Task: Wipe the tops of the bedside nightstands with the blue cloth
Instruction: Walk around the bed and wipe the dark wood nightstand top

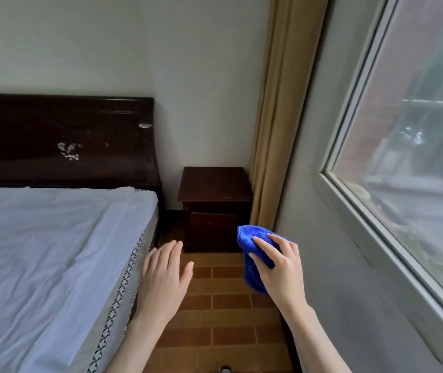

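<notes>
A dark wooden nightstand stands in the corner between the bed and the curtain, its top bare. My right hand holds a folded blue cloth in the air, in front of the nightstand's lower right corner and short of its top. My left hand hovers open, fingers together and palm down, over the floor beside the mattress edge. It touches nothing.
The bed with a pale sheet fills the left, backed by a dark headboard. A beige curtain hangs right of the nightstand. A grey wall with a window closes the right. A narrow brown tiled aisle leads to the nightstand.
</notes>
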